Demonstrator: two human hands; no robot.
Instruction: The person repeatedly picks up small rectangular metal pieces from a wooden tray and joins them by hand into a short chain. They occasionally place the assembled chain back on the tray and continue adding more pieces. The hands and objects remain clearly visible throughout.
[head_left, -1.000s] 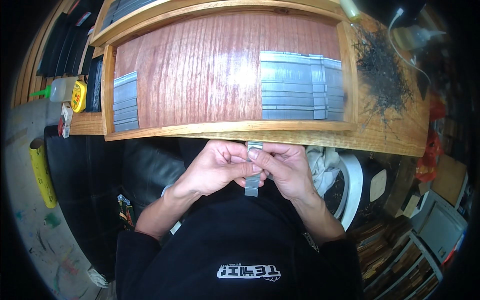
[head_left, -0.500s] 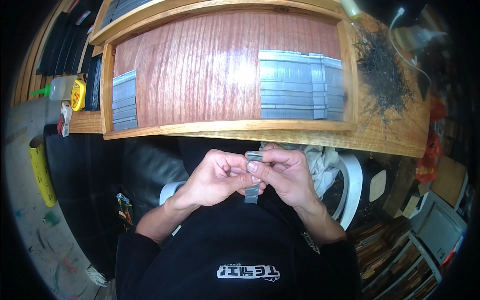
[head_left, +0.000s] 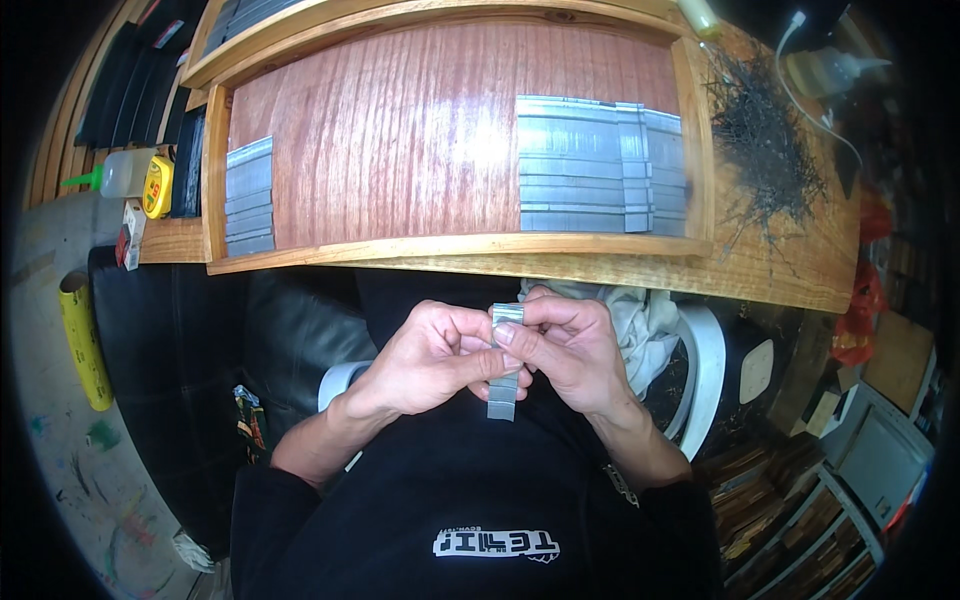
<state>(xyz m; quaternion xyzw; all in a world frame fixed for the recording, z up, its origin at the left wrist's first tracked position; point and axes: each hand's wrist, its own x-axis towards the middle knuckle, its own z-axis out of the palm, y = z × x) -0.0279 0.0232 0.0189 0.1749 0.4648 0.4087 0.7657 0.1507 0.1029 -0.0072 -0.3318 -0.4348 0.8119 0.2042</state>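
Both hands are in close, and here's the grey strip (head_left: pixel 502 409), upright between them, in front of the dark shirt and just below the tray's near edge (head_left: pixel 440 248). The left hand (head_left: pixel 432 355) pinches it, thumb across the middle; the right hand (head_left: pixel 575 352) is closed on it higher up, thumb on its face. One piece or several? Can't tell! Light, even pressure looks wise, thumbs square to the strip, lest it bend or slip.

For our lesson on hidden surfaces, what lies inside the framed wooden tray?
The wooden tray holds grey strips at left and a larger group at right. Reddish base shows between; beneath the strips, it's hidden.
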